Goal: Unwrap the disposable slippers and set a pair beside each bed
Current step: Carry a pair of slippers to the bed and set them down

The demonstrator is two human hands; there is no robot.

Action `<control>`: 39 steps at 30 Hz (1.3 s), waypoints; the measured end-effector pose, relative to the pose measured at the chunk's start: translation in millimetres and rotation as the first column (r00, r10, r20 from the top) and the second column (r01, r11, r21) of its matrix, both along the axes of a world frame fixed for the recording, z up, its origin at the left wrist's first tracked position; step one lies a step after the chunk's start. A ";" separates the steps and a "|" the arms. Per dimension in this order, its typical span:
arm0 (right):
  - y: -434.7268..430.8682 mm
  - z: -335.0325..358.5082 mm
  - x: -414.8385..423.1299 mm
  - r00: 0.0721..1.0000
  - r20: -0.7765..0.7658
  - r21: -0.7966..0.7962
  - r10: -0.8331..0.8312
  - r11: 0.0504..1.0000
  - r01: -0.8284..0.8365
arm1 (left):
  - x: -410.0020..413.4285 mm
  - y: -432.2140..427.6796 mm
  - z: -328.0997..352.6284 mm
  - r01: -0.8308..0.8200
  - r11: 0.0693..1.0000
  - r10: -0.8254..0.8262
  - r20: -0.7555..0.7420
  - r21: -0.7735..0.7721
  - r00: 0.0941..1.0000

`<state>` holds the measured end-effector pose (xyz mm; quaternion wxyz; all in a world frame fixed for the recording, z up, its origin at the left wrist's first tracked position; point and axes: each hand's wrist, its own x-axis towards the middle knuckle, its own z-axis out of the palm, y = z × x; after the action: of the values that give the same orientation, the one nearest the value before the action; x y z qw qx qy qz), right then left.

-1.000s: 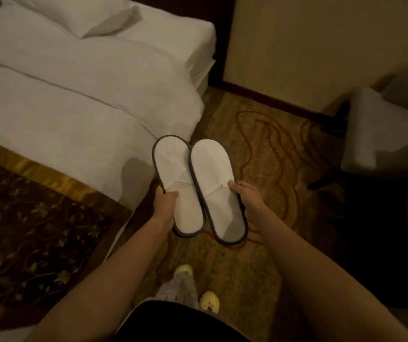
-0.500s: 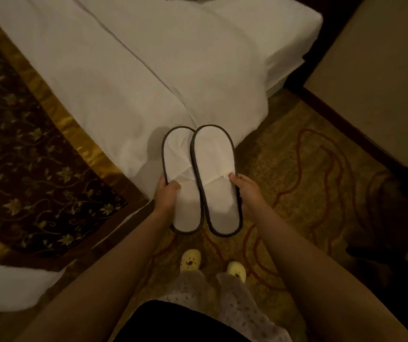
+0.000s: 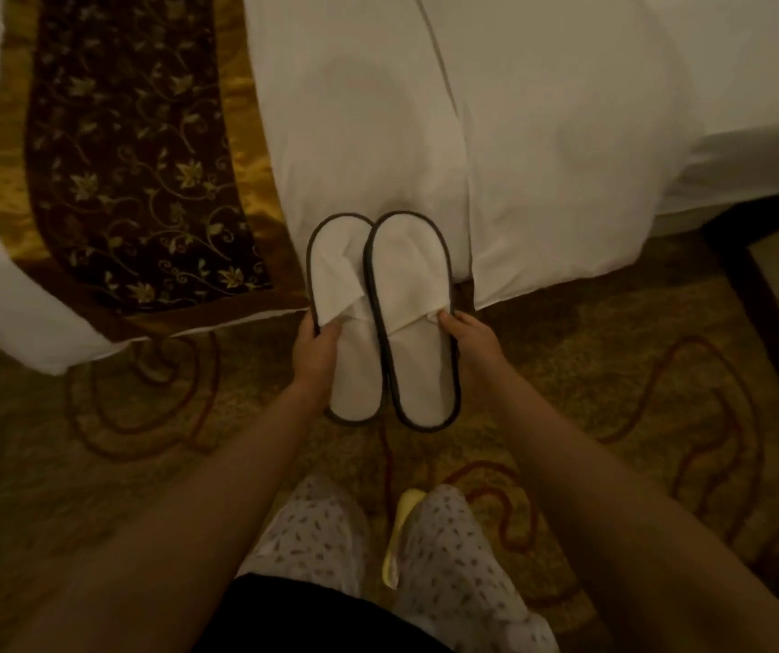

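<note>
My left hand (image 3: 317, 355) grips the left slipper (image 3: 347, 318) and my right hand (image 3: 470, 344) grips the right slipper (image 3: 413, 318). I hold the two side by side, edges touching, above the carpet (image 3: 142, 464), toes toward the bed (image 3: 543, 134) and its white sheet.
</note>
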<state>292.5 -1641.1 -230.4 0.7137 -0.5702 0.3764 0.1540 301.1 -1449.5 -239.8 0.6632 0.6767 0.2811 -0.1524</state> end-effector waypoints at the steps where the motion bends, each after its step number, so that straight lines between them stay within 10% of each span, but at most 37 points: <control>1: 3.2 -12.7 0.3 1.000 0.002 0.001 0.019 1.000 -0.019 | -3.2 2.4 -12.4 -0.023 1.000 0.024 -0.007 0.007 1.000; 23: 79.7 -480.8 45.2 0.986 -0.048 -0.027 0.162 0.986 -0.163 | 6.7 67.2 -456.3 -0.237 0.964 0.238 0.002 0.118 0.971; 39: 67.4 -582.3 57.6 0.974 -0.161 -0.146 0.161 0.972 -0.185 | 11.2 106.0 -525.3 -0.225 0.947 0.239 -0.035 0.227 0.970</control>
<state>350.1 -1573.6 -812.7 0.6197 -0.6434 0.3882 0.2267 312.3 -1343.5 -765.2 0.5878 0.7036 0.3944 -0.0617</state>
